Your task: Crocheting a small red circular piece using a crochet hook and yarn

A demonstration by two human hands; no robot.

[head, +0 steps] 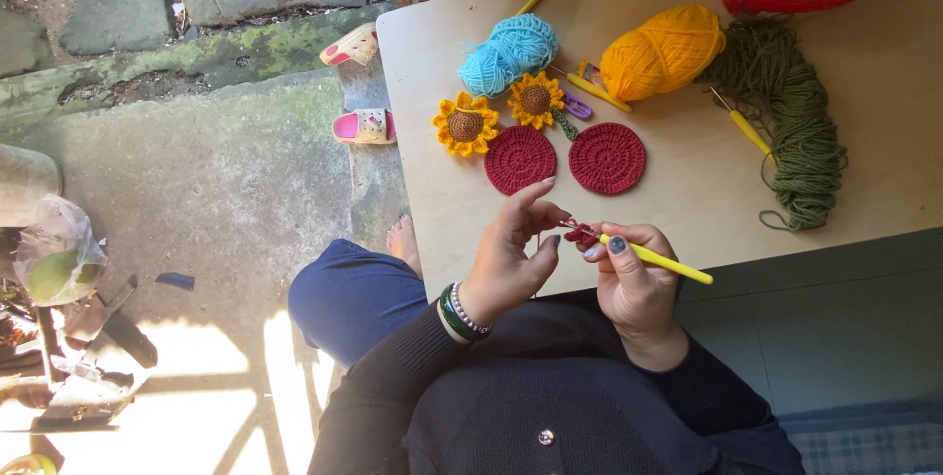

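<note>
Red yarn, a small ribbed crochet piece point(580, 235), sits low centre, pinched by the left hand point(511, 259); the right hand point(634, 283) keeps a closed grip on a yellow-handled crochet hook point(656, 259). Above, flat red crocheted circles point(520, 160) lie on the smooth pale wooden table point(884, 141), beside mossy stone paving point(196, 170).
</note>
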